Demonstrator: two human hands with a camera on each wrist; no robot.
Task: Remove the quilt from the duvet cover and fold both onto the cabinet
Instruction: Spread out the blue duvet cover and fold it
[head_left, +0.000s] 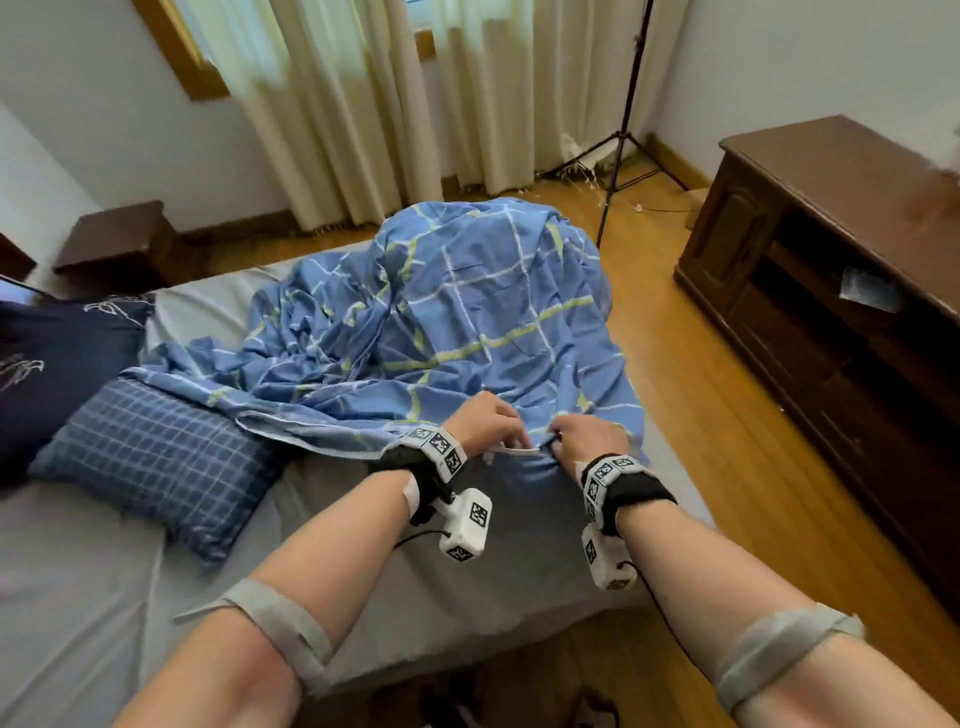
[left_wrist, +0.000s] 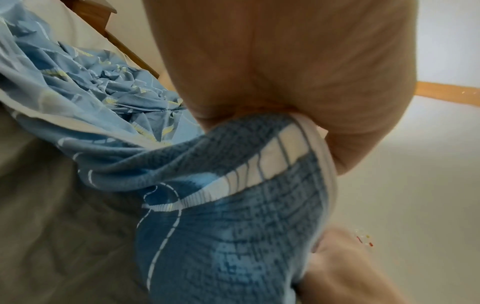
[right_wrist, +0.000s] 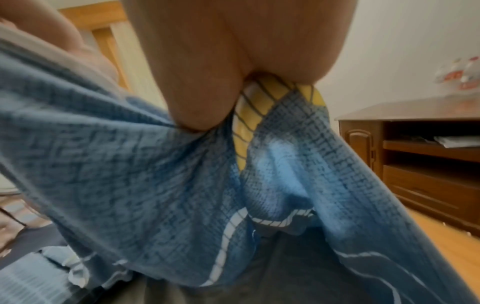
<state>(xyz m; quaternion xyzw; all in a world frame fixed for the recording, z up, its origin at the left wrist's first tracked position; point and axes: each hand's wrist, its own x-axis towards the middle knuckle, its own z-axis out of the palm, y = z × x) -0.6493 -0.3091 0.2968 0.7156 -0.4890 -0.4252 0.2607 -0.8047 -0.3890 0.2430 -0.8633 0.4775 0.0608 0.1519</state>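
Both hands, left hand (head_left: 485, 423) and right hand (head_left: 587, 441), pinch the blue checked cotton duvet cover (head_left: 467, 312) at its near edge on the bed (head_left: 78, 597); quilt seemingly still inside, dark wooden cabinet (head_left: 852, 171) bare of bedding, nothing folded.

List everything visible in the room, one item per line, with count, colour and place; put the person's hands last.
duvet cover: one, blue with white and yellow-green grid lines, heaped on the bed
bed: one, grey sheet, under the cover
pillows: two, one blue checked and one dark navy, at the bed's left
cabinet: one, dark brown wood, right of the bed
nightstand: one, dark brown, beyond the bed at left
curtains: cream, along the far wall
tripod: one, black, by the curtains
floor: wood, orange-brown
left hand: pinches the cover's near edge
right hand: pinches the same edge, beside the left
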